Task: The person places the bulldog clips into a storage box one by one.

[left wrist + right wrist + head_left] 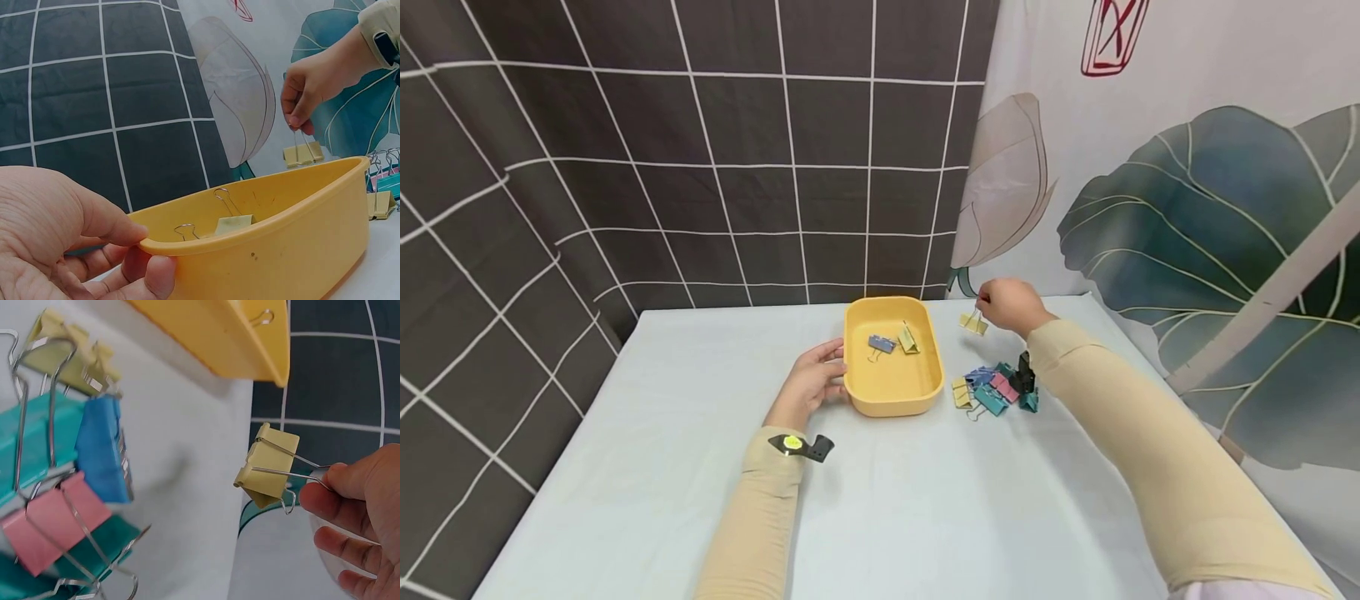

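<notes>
Here the left hand (811, 385) grips the yellow tray (892, 398) rim at frame centre, steadying it, while the right hand (1009, 305) pinches a yellow clip (973, 324) by its wire handles.

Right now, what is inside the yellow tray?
Two binder clips lie inside the yellow tray: a blue clip and a yellow clip. In the left wrist view the near wall hides the tray's floor, so only the yellow one and wire handles show.
</notes>
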The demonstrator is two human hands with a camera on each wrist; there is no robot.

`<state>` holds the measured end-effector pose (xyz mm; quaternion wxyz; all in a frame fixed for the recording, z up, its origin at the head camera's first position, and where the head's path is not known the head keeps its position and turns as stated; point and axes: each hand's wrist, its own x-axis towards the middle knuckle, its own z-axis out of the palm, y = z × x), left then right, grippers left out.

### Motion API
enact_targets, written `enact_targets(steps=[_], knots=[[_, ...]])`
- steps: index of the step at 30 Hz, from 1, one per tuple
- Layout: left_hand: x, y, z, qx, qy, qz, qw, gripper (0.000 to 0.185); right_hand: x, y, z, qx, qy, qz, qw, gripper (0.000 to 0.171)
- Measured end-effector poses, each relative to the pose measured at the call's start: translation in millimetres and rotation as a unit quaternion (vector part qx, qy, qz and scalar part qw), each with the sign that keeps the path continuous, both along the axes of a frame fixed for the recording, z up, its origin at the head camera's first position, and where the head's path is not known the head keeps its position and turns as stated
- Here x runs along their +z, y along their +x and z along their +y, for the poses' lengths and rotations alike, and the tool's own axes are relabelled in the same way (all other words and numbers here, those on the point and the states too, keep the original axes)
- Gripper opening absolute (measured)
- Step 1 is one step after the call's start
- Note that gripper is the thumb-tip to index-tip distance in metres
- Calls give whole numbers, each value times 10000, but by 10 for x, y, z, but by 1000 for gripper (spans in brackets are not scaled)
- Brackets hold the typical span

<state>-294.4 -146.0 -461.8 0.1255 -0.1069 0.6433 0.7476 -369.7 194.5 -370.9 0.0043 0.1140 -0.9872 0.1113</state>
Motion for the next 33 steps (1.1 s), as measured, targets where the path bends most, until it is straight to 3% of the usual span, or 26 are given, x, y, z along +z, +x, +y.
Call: enact_targets(steps=[24,33], knots=[[6,6,9,-7,-84,17,10000,59,133,147,-533,881,357,517,9941,19],[-1,11,9,-3,-50,18,10000,59,92,184,-699,1085,295,381,9929,18]])
